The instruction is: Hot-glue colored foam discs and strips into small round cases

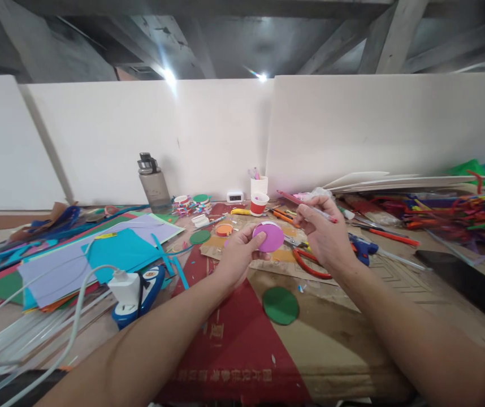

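My left hand (239, 251) is closed on the edge of a round purple disc (271, 237), thumb on its face. To the right, my right hand (325, 232) pinches a slim reddish-pink pen (289, 196), held slanted with its far end pointing up and left. The pen and the disc are apart. Below the hands, a green disc (280, 305) lies flat on the cardboard. Red-handled scissors (310, 268) rest just under my right hand, which hides part of them. Another green disc (200, 237) and an orange ring-like piece (224, 229) lie beyond my left hand.
A bottle (154, 183), a small digital clock (234, 196) and a red-and-white paper cup (259, 204) stand along the back panel. Coloured sheets (62, 277) and a power strip (141, 297) with cables lie left. A blue glue gun (363, 249) and a black phone (467, 282) lie right.
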`<action>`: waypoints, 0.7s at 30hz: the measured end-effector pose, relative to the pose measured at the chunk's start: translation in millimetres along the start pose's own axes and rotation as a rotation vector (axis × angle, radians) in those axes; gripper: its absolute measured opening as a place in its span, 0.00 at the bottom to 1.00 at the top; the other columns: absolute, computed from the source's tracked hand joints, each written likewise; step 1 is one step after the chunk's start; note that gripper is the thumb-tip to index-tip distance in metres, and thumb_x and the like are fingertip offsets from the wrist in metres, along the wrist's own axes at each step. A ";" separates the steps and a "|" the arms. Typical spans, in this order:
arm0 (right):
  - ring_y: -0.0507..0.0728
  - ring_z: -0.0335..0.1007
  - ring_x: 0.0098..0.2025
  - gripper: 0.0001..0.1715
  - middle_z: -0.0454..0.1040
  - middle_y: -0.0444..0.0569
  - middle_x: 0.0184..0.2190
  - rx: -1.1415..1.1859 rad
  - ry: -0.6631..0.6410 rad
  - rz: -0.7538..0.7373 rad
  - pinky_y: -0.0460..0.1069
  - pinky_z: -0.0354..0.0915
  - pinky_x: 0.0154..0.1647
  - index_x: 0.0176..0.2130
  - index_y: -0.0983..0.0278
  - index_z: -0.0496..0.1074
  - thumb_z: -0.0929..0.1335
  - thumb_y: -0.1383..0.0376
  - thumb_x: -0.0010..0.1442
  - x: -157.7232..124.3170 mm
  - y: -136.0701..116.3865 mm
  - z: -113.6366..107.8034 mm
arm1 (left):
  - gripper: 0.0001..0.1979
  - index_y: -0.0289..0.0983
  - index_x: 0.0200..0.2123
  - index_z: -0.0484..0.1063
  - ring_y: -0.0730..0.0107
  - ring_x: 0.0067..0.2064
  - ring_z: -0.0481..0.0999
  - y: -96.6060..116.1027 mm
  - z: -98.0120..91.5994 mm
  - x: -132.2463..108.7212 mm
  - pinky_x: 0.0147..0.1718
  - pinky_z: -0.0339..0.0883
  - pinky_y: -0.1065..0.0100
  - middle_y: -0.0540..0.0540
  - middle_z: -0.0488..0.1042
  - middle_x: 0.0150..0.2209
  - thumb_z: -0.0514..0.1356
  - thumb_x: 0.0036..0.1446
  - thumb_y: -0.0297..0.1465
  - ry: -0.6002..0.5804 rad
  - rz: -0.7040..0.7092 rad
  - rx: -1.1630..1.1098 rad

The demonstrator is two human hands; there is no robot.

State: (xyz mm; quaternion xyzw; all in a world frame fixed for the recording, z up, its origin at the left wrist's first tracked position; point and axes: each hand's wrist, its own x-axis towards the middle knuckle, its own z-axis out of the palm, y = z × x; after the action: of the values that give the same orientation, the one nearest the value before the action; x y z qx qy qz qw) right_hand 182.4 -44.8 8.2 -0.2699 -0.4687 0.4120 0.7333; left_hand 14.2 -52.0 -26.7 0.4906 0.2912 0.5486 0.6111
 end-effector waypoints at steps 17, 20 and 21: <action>0.54 0.68 0.31 0.12 0.71 0.44 0.27 -0.394 -0.193 -0.158 0.50 0.65 0.35 0.37 0.59 0.70 0.66 0.53 0.64 -26.5 -6.4 6.8 | 0.18 0.36 0.45 0.78 0.73 0.33 0.72 5.8 -1.3 1.3 0.26 0.72 0.75 0.45 0.76 0.38 0.68 0.51 0.37 0.048 0.157 0.215; 0.53 0.65 0.29 0.17 0.68 0.43 0.25 -0.364 -0.175 -0.161 0.49 0.62 0.33 0.36 0.59 0.69 0.63 0.50 0.66 -24.2 -3.7 5.4 | 0.17 0.36 0.45 0.78 0.70 0.35 0.73 5.9 -0.8 -0.9 0.27 0.73 0.74 0.44 0.76 0.40 0.66 0.53 0.36 0.030 0.194 0.283; 0.53 0.64 0.29 0.18 0.67 0.43 0.26 -0.358 -0.183 -0.157 0.49 0.62 0.33 0.36 0.59 0.69 0.63 0.49 0.66 -24.0 -3.3 5.5 | 0.16 0.37 0.45 0.78 0.69 0.37 0.74 5.9 -0.4 -1.9 0.28 0.74 0.73 0.44 0.76 0.41 0.65 0.53 0.35 0.030 0.209 0.314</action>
State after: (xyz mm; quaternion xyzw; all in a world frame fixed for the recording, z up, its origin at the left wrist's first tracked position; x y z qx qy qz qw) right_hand 173.3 -67.0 2.0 -0.3199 -0.6185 0.2864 0.6581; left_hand 11.1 -54.2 -21.8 0.5991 0.3299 0.5643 0.4624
